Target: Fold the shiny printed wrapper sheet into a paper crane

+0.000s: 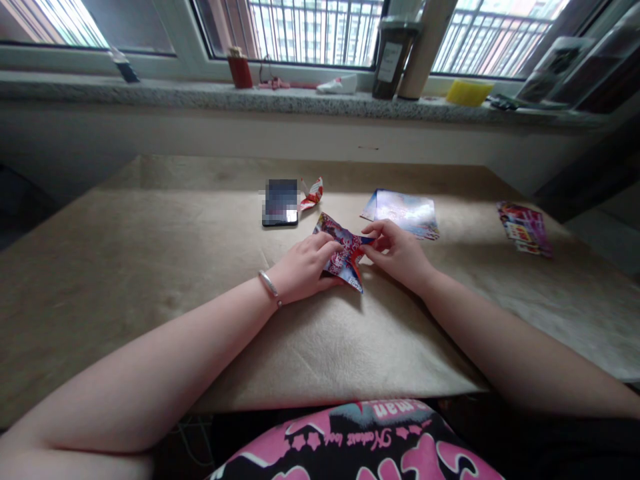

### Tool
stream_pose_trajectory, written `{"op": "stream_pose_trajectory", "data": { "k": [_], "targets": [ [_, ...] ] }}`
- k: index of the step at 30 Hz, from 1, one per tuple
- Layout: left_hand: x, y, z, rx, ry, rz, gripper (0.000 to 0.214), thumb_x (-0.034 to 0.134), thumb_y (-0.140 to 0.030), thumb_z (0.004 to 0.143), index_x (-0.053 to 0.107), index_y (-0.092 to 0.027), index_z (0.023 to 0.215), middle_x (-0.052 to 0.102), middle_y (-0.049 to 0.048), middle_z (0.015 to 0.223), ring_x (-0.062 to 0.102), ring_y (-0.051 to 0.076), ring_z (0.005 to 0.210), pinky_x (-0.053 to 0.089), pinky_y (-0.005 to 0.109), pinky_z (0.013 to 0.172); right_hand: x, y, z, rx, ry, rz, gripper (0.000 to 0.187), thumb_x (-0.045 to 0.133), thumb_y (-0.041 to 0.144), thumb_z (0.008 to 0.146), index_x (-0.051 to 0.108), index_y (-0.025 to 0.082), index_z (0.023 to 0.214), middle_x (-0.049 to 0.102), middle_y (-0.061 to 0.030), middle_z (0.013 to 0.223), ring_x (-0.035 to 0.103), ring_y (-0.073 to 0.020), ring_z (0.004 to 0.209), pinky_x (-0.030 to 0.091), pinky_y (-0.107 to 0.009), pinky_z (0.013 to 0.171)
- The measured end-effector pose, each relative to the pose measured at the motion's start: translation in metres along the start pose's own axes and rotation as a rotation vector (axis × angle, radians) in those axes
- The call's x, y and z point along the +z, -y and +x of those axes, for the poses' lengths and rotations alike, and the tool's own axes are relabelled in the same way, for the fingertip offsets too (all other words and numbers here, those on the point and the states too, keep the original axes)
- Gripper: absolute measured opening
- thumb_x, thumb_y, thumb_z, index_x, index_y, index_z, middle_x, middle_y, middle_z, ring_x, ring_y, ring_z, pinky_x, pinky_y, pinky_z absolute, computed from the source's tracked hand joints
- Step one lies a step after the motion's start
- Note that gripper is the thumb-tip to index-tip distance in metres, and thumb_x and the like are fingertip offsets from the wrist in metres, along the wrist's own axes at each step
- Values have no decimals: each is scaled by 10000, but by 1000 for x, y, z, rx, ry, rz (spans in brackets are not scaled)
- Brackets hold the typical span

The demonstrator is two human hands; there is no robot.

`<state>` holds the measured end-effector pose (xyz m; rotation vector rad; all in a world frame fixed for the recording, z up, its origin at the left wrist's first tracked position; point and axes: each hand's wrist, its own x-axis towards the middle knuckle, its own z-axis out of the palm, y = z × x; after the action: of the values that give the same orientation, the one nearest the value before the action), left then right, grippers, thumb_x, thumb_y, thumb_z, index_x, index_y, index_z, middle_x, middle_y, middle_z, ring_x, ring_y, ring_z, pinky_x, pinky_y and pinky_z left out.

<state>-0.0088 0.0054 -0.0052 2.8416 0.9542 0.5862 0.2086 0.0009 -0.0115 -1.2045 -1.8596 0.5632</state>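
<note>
A partly folded sheet of patterned red-and-blue paper (344, 250) lies on the tan table cover (200, 280) in front of me. My left hand (305, 270), with a silver bracelet on the wrist, presses its curled fingers down on the paper's left side. My right hand (397, 253) pinches a pointed flap of the same paper between thumb and fingers at its right edge. Both hands are closed on the paper.
A dark phone (280, 202) and a small finished folded paper figure (313, 193) lie behind the hands. A stack of printed sheets (405, 212) sits to the right, and a coloured packet (525, 229) farther right. The windowsill (300, 99) holds a red cup, jar and yellow object.
</note>
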Motion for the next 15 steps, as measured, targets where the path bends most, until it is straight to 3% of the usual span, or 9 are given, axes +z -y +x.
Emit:
{"op": "stream_pose_trajectory", "data": {
  "k": [7, 15],
  "targets": [
    [9, 8, -3, 67, -183, -36, 921, 690, -437, 714, 159, -158, 1414, 306, 195, 1359, 330, 318, 1285, 368, 481, 1054, -1, 4, -1, -65, 1, -34, 199, 629, 289, 754, 569, 211, 928, 598, 19, 718, 559, -97, 570, 470, -245, 545],
    [8, 9, -2, 114, -246, 38, 906, 641, -509, 740, 162, -157, 1424, 315, 202, 1384, 287, 333, 1317, 307, 518, 1083, 0, 4, -4, -172, 0, -45, 198, 638, 307, 768, 607, 225, 945, 621, 10, 734, 583, -106, 622, 517, -260, 594]
  ]
}}
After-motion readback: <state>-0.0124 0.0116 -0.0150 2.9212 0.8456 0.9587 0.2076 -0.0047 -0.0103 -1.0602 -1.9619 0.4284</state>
